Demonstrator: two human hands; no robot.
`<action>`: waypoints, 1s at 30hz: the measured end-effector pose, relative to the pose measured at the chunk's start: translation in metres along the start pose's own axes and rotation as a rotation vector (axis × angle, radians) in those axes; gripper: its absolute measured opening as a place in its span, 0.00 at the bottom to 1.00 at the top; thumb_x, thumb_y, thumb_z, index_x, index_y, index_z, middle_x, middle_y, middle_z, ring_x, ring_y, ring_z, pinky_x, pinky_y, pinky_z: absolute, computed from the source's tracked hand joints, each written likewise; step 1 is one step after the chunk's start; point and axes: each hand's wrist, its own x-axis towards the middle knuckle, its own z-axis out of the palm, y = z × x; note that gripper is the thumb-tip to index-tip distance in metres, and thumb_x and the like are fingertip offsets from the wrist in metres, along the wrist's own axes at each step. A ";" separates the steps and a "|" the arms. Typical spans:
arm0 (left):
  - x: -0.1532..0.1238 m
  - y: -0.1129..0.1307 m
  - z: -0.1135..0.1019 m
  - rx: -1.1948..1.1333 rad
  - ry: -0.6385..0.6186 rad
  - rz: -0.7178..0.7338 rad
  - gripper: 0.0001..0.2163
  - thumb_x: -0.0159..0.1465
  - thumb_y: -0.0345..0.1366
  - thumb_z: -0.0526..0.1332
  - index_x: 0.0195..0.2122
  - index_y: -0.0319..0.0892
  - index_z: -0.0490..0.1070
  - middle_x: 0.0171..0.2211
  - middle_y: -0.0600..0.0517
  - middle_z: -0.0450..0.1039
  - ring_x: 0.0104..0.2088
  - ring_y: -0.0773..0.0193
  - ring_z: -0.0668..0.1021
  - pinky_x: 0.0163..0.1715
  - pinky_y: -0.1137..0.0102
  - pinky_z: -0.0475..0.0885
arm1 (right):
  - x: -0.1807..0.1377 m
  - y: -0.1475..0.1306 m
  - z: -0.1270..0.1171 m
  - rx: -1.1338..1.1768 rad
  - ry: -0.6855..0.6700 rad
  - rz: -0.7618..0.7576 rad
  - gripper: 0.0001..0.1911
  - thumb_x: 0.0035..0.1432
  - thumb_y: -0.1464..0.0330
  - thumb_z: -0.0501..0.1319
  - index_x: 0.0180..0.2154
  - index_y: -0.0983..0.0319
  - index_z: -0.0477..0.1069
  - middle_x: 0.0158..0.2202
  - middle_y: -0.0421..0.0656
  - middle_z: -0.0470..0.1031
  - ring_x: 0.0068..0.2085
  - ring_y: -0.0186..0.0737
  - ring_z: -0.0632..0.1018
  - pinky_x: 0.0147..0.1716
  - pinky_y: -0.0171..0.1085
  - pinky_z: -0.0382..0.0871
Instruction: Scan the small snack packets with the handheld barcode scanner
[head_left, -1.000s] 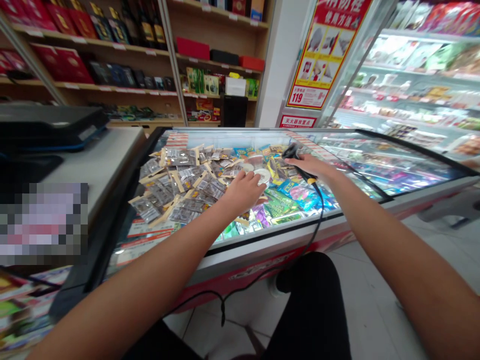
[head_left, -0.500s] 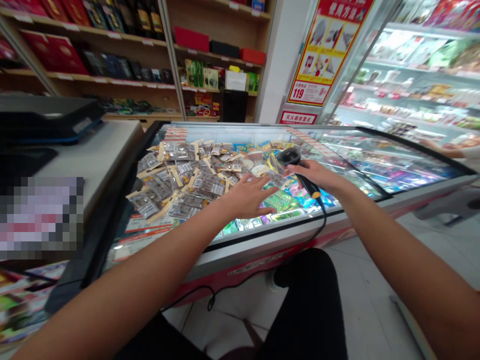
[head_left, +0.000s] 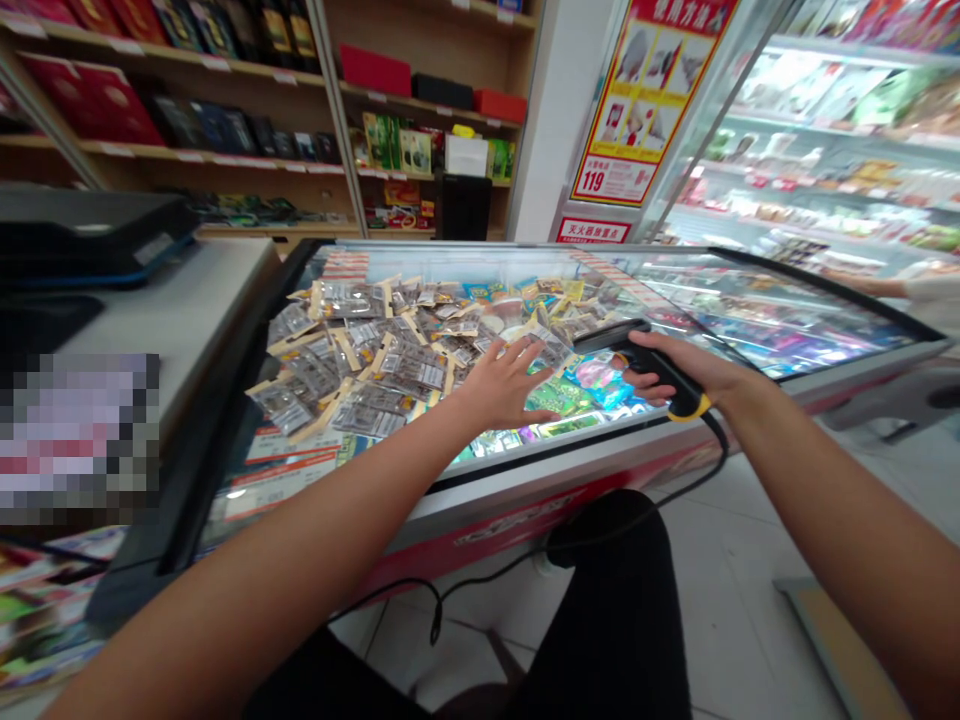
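Observation:
My right hand (head_left: 686, 362) grips a black barcode scanner (head_left: 667, 370) with yellow trim by its handle. The scanner's head points left, toward my left hand. A black cable (head_left: 720, 440) hangs from its handle. With fingers spread, my left hand (head_left: 504, 385) is over the chest freezer's glass top, palm down and holding nothing. One small clear packet (head_left: 553, 346) lies by its fingertips; whether they touch it I cannot tell. Many similar packets with tan edges (head_left: 409, 365) are heaped on the glass to the left of that hand.
The chest freezer (head_left: 517, 500) stretches across in front of me, with colourful packages under its glass. A counter (head_left: 217, 290) with a dark device (head_left: 97, 235) stands at left. Stocked shelves (head_left: 225, 155) line the back. Another person's arm (head_left: 874, 287) shows at far right.
My right hand has lifted the scanner and drawn it to the right, turning its head toward the left. Its grip is now around the handle. My left hand has barely moved.

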 end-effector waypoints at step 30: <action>0.000 -0.002 -0.009 0.116 0.035 -0.113 0.36 0.64 0.65 0.50 0.57 0.39 0.74 0.59 0.36 0.70 0.61 0.42 0.68 0.61 0.50 0.55 | -0.007 -0.006 0.022 -0.392 0.517 -0.192 0.27 0.59 0.44 0.61 0.38 0.62 0.71 0.21 0.41 0.70 0.18 0.34 0.70 0.15 0.32 0.63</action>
